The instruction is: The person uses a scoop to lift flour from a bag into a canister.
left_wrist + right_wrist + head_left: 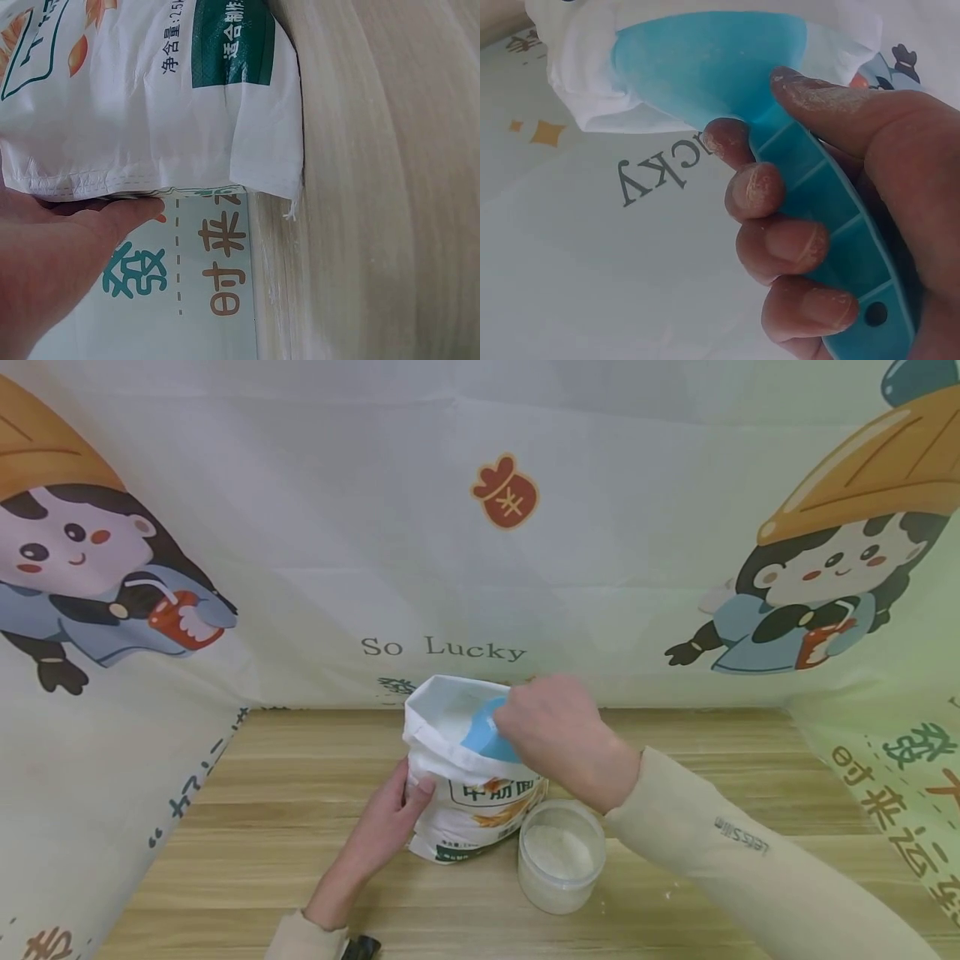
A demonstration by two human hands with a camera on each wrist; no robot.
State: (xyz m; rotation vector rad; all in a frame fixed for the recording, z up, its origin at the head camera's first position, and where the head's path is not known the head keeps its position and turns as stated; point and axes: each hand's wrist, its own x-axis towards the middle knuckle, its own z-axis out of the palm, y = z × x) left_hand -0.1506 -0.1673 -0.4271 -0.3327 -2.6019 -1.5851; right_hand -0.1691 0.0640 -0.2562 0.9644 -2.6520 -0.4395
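A white flour bag (pixel 480 810) stands upright with its top folded open. My left hand (pixel 393 814) grips the bag's left side, thumb toward the front; in the left wrist view, part of this hand (pixel 67 247) is hidden by the bag. My right hand (pixel 562 735) holds a blue plastic scoop (pixel 491 731) at the bag's mouth. In the right wrist view, its fingers (pixel 787 240) curl round the ribbed scoop handle, with white powder on the skin. The scoop's bowl reaches into the bag's opening. Beside the bag stands an open clear jar (pixel 561 889) holding pale powder.
The wood-grain tabletop (pixel 300 777) is bounded by a printed cloth (pixel 337 527) at the back and both sides. A few pale specks (pixel 671 891) lie right of the jar. A small black object (pixel 362 947) shows by the left cuff.
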